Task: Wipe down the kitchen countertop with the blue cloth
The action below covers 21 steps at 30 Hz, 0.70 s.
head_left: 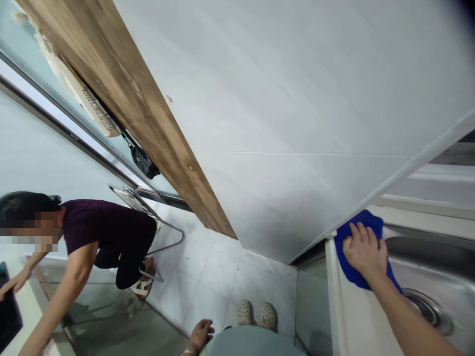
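Observation:
My right hand presses down on a blue cloth, its fingers bent over the fabric. The cloth is spread on the white countertop, at the corner where the wall ends, and one side hangs over the sink's edge. Beside it is a steel sink with a round drain, partly covered by my forearm. Low in the view, my left hand hangs near my body with loosely curled fingers and nothing visible in it.
A tall white wall panel with a wooden edge stands ahead. At left, another person leans over a white counter, near a folding chair. Pale tiles cover the floor.

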Tool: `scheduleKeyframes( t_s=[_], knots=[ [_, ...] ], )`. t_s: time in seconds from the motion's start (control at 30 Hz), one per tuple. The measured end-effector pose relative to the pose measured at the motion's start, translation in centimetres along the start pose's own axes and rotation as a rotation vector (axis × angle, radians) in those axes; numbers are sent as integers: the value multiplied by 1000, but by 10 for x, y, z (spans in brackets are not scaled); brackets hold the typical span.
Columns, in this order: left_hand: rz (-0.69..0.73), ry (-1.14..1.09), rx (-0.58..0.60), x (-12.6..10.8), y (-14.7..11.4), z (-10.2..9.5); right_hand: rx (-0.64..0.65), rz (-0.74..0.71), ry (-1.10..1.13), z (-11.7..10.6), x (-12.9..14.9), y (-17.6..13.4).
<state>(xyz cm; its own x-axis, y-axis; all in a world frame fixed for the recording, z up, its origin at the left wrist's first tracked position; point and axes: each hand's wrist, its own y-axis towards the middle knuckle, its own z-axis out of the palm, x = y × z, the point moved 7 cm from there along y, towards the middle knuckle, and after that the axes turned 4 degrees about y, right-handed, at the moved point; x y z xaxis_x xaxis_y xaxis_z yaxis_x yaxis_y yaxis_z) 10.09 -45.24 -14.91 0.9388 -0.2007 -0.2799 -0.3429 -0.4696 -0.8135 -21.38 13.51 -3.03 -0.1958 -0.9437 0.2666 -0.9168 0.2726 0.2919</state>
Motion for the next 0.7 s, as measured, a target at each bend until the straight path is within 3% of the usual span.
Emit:
scheduleKeyframes(
  t_s=[0.27, 0.7],
  knots=[
    [31, -15, 136, -23, 24, 14, -116, -106, -21, -38, 22, -87],
    [190, 247, 279, -71, 36, 37, 33, -125, -13, -77, 42, -227]
  ],
)
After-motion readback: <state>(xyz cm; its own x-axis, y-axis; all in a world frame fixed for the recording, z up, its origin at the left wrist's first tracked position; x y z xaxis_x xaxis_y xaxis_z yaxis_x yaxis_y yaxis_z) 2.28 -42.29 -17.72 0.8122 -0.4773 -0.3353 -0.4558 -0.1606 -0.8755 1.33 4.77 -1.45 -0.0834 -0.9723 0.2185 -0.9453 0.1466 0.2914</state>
